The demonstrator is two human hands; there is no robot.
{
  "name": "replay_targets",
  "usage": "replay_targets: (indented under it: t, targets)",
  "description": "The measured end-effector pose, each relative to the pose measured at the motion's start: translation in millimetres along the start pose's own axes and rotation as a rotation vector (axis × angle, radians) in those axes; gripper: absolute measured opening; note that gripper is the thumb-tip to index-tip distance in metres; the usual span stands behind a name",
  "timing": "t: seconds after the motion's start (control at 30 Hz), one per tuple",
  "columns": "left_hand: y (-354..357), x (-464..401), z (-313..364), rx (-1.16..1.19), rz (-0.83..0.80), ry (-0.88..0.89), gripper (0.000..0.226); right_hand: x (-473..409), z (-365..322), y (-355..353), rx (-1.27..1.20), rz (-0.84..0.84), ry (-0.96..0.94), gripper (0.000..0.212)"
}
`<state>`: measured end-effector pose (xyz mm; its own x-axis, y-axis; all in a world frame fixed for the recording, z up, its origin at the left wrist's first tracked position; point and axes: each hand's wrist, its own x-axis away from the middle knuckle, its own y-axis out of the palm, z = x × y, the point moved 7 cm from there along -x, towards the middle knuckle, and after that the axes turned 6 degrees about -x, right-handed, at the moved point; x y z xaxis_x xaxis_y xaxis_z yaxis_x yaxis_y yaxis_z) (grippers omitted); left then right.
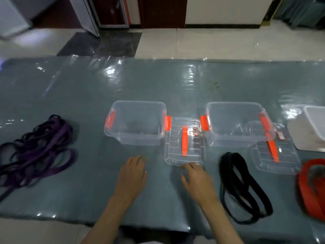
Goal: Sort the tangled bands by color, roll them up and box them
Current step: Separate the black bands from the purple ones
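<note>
A tangle of purple and dark bands point(35, 152) lies at the table's left. Black bands point(244, 187) lie in loops at the right front, and a red band point(311, 185) sits at the far right edge. Two clear boxes with orange latches stand mid-table, the left box point(135, 122) and the right box point(235, 124); both look empty. A clear lid point(184, 141) lies between them, another lid point(276, 150) right of the second box. My left hand point(132, 175) hovers low over the table, fingers relaxed. My right hand point(197, 178) has its fingertips at the near edge of the middle lid.
A white container point(314, 127) stands at the far right. The table point(88, 95) is covered in shiny grey-green plastic sheeting. Its front edge runs just below my forearms. Beyond the table are a tiled floor and door frames.
</note>
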<state>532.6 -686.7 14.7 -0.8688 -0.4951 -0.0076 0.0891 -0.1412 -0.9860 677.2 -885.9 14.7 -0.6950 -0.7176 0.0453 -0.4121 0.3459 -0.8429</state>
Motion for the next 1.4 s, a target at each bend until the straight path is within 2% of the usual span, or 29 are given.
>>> replay_targets:
  t: [0.2, 0.33, 0.53, 1.0, 1.13, 1.23, 1.3, 1.4]
  targets:
    - [-10.6, 5.6, -118.3, -0.008, -0.069, -0.046, 0.035, -17.0, -98.0, 67.0, 0.013, -0.039, 0.025, 0.027]
    - [-12.4, 25.7, -207.4, 0.006, -0.107, -0.084, 0.042, -32.4, -165.7, 109.9, 0.035, -0.031, 0.048, 0.026]
    - [-19.3, 69.0, -314.4, 0.063, -0.091, -0.178, 0.036, -42.1, -262.3, 154.4, -0.017, -0.042, -0.022, 0.021]
    - [-54.0, 160.1, -428.7, 0.040, -0.110, -0.393, 0.038, -37.4, -363.6, 241.0, -0.223, -0.210, -0.099, 0.015]
    - [-52.9, 170.3, -457.3, 0.157, -0.105, -0.504, 0.069, -44.6, -392.4, 253.4, -0.232, -0.194, -0.110, 0.018]
    - [-47.2, 163.9, -478.6, 0.205, -0.076, -0.518, 0.079, -49.5, -410.0, 266.4, -0.241, -0.176, -0.092, 0.017]
    - [-44.1, 151.7, -494.3, 0.180, -0.069, -0.502, 0.082, -54.6, -422.8, 278.6, -0.246, -0.182, -0.071, 0.018]
    - [-31.1, 129.6, -519.2, 0.046, -0.184, -0.446, 0.090, -64.6, -447.1, 297.9, -0.228, -0.161, -0.029, 0.018]
